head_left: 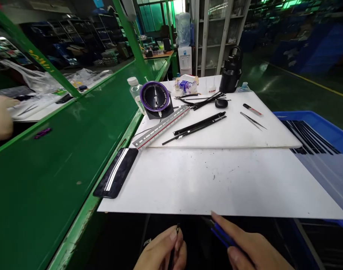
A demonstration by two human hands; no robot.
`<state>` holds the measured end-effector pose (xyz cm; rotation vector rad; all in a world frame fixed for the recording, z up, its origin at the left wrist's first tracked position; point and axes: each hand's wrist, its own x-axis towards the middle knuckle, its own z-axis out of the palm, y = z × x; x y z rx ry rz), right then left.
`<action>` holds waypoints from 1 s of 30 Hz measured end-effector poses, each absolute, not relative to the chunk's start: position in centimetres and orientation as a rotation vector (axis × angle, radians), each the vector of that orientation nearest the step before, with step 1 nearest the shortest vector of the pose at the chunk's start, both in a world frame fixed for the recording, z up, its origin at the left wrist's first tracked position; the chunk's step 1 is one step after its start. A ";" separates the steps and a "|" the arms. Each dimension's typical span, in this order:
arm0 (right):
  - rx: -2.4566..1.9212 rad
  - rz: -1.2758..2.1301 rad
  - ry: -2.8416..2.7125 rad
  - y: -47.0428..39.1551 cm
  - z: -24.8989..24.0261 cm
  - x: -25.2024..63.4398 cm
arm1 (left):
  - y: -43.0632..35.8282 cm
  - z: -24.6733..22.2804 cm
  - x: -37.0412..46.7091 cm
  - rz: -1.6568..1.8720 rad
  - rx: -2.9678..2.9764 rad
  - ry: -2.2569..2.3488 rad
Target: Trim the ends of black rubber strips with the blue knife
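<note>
Below the front edge of the white board, my left hand (162, 249) is closed on a thin black strip (177, 229), pinched between thumb and fingers with its tip standing up. To its right, my right hand (252, 247) is closed around a blue-handled tool (223, 236) that looks like a utility knife. Its forefinger lies along the tool, and its dark, narrow tip points toward my left hand. The tool and the strip are apart. On the white foam sheet ahead lie more black strips (199, 125). Part of the held strip is hidden by my fingers.
A phone (116, 172) lies at the board's left edge, near a scale ruler (161, 127) and a round purple-rimmed device (155, 96). Tweezers (252, 120), a small red-and-black tube (252, 109) and a black bottle (231, 75) stand farther off. A blue bin (323, 120) at right holds strips.
</note>
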<state>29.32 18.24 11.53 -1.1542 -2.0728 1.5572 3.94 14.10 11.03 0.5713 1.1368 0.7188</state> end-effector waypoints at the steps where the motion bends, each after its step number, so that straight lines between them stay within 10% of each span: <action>1: -1.198 1.570 -2.086 18.0 11.6 28.8 | 14.2 10.7 4.3 0.733 0.530 1.107; 30: -1.366 1.257 -2.499 19.3 12.9 25.2 | 17.1 10.6 4.5 0.562 0.306 1.112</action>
